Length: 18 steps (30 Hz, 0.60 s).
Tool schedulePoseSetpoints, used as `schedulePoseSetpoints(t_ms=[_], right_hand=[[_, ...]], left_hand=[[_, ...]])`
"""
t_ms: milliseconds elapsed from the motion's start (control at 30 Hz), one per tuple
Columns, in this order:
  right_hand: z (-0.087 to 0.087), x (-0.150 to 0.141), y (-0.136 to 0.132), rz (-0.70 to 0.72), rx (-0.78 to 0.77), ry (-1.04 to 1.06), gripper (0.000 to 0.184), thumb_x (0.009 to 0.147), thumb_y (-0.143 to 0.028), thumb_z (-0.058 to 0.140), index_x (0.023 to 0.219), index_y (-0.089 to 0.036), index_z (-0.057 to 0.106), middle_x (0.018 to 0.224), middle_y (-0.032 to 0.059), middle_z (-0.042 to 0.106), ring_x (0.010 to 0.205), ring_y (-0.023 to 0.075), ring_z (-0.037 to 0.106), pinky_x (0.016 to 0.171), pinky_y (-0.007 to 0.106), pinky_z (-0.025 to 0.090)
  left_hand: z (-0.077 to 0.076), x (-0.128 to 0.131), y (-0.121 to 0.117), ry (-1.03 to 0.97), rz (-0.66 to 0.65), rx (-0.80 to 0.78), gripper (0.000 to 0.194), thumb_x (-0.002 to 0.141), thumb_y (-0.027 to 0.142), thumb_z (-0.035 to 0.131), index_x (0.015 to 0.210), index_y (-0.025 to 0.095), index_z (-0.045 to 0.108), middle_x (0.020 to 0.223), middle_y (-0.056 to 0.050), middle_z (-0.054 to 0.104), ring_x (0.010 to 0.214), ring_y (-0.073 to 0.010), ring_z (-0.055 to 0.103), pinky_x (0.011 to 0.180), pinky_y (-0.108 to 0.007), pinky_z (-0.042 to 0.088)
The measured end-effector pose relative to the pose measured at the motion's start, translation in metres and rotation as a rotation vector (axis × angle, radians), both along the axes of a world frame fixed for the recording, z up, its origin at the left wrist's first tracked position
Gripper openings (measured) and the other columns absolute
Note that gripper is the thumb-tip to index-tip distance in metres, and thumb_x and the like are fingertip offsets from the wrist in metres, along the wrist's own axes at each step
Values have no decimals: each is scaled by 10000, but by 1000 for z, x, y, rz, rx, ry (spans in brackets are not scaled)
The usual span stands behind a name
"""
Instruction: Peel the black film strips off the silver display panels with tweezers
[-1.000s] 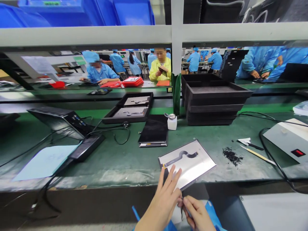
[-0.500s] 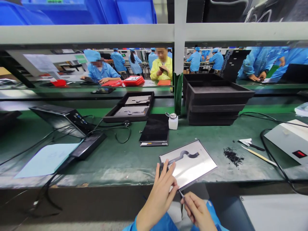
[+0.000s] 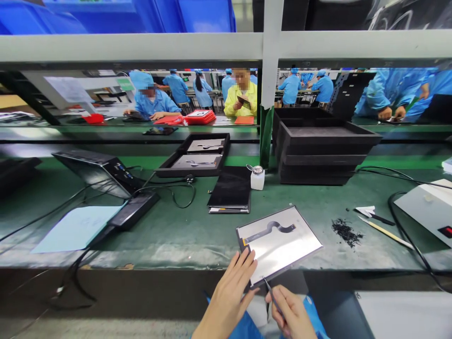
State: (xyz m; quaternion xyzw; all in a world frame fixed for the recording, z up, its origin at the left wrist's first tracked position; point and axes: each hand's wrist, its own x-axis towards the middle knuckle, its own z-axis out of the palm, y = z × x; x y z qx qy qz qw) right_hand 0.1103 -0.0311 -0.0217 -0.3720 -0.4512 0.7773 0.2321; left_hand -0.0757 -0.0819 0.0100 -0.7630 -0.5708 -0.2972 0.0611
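Observation:
A display panel (image 3: 282, 252) lies silvery back up at the bench's front edge, a dark curved ribbon cable (image 3: 270, 229) on it. My left hand (image 3: 231, 287) rests on the panel's lower left edge, its fingers stretched out and holding nothing. Dark pointed tweezers (image 3: 270, 288) are pinched in my right hand (image 3: 287, 308), with their tip at the panel's near corner. Part of the tweezers is hidden by the fingers. Right of the panel sits a heap of small black scraps (image 3: 346, 232).
Behind the panel are stacked dark screens (image 3: 231, 187), a white dispenser bottle (image 3: 257, 180) and a black tray (image 3: 169, 173) with panels. Black trays (image 3: 318, 162) are piled at back right. A yellow-handled blade (image 3: 386, 232), cables and a grey box (image 3: 427, 205) lie right; a monitor (image 3: 102, 172) stands left.
My left hand's fingers have slid down the panel toward its near left edge, uncovering the ribbon cable's end. The tweezers in my right hand show more clearly, tip now at the panel's near corner.

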Motion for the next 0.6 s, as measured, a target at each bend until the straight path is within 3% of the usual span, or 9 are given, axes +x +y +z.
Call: schedulePoseSetpoints(t_ms=[133,367,600], right_hand=[[3,-2,-1,-7,-68,2,688,663,-873,608,744,-191,569,395,-144,315,324,27,146,326,169,152],[14,-1,0,-56,-154,25,680,624,-847,674,709,-183,552,392,-153,296,332,7,107,335,163,106],[16,2,1,-66,-163,18,692,606,-852,682,699,-179,552,390,-153,296,335,3,101,340,161,102]], left_hand=[[0,0,1,-21,-7,3,457,1007,165,485,1462,150,440,1436,-141,565,1402,-265,448,1140,-471,421],[4,-1,2,-49,-29,18,499,968,118,497,1463,149,436,1430,-144,570,1395,-259,457,1136,-449,426],[3,-1,2,-50,-26,6,488,963,117,496,1448,136,448,1436,-149,562,1399,-264,452,1128,-461,431]])
